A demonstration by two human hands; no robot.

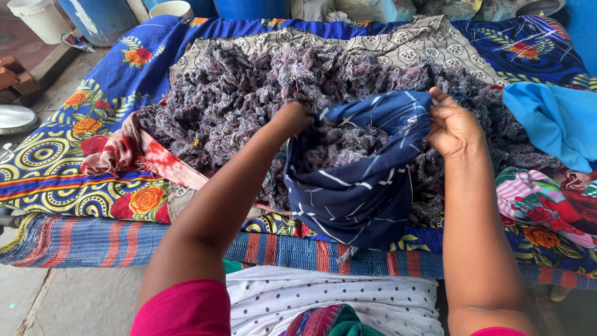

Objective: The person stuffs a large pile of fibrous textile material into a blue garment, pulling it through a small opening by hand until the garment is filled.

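Left hand point(291, 118) is closed on a clump of grey fluff at the mouth of the navy striped cloth bag point(360, 186), while the right hand point(453, 127) pinches the bag's rim and holds it open. Stuffing seems in hand; the next push needs the mouth kept wide. Partly filled, the bag sits against the shredded fibre heap point(249, 87) on the flowered blue sheet point(74, 143).

Left hand point(291, 118): fingertips buried in grey fibre pile point(249, 93). Navy cloth bag point(360, 180): inside mostly hidden. White bucket point(38, 15), 11 o'clock: cut by top edge. Metal plate point(13, 118), 9 o'clock: partly cropped.
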